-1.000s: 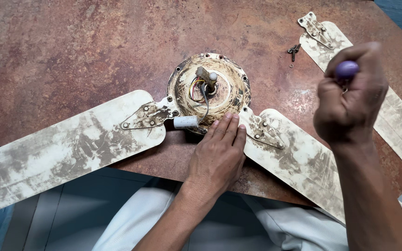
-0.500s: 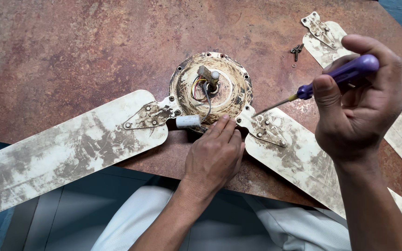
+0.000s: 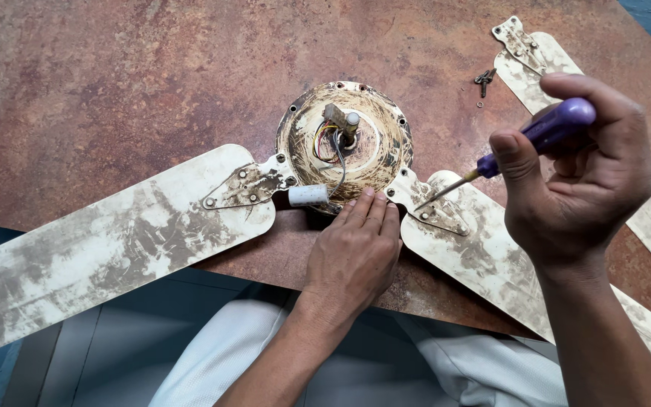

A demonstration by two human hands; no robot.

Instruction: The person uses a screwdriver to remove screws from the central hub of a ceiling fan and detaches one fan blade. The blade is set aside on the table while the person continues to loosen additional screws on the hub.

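- Tabletop (image 3: 114,75), rusty brown and mottled, carries everything, and its near edge runs just above my lap.
- Fan blades, stained cream: the left blade (image 3: 99,241) and the right blade (image 3: 484,256) are both bolted to the hub and overhang the near edge, while a loose blade (image 3: 544,60) lies apart at the far right.
- Motor hub (image 3: 344,139), round and grimy, sits between my hands, with coloured wires at its centre and a small white cylinder (image 3: 308,195) at its near rim.
- My left hand (image 3: 356,252) rests flat, fingers together, fingertips touching the hub's near edge.
- My right hand (image 3: 582,173) is clamped on a purple-handled screwdriver (image 3: 521,143), its tip on the right blade's bracket (image 3: 435,207).
- Loose screws (image 3: 484,78) lie beside the far blade.
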